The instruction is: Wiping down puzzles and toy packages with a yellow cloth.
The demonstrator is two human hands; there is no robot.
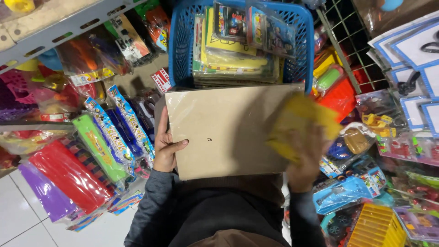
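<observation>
A flat tan cardboard-coloured packet (pixel 228 128) lies across my arms in the middle of the head view. My left hand (pixel 165 148) grips its left edge, thumb on top. My right hand (pixel 305 160) is at the packet's right side, blurred, with a yellow cloth (pixel 299 123) in its fingers against the packet. Just beyond the packet stands a blue plastic basket (pixel 179 41) filled with flat packaged booklets (pixel 233 50).
Packaged toys hang and lie all around: red, green and purple long packs (pixel 73 176) at the left, toy cars and a yellow crate (pixel 377 226) at the right. A grey metal shelf (pixel 50 34) runs at top left, a wire rack (pixel 352 45) at top right. White floor tiles show bottom left.
</observation>
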